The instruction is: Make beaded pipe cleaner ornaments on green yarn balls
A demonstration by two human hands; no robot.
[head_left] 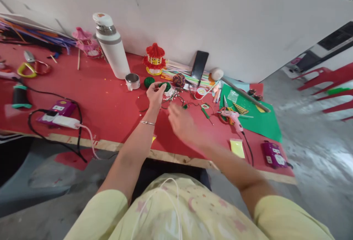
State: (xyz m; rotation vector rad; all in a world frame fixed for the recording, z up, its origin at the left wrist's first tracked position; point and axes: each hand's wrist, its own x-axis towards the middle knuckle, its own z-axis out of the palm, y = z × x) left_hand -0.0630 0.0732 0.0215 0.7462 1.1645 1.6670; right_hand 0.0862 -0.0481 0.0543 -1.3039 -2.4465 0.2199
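L hand (155, 96) pinches dk-green yarn ball (165, 86), approx 1–2 o'clock of it. R hand (181, 122), at ball's 5 o'clock, blurred; can't tell if gripping. Best: light pinch, keep yarn clear of white beads (171, 93) at 4 o'clock.

White flask (113, 50) beside metal cup (132, 82)

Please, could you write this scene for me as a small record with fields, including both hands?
Left hand: holds dark green yarn
Right hand: blurred, above the red table; grip unclear
Near left hand: metal cup, multicoloured yarn ball
Toward the wall: white bottle, red-roofed ornament, phone
Right side: pink glue gun, green sheet
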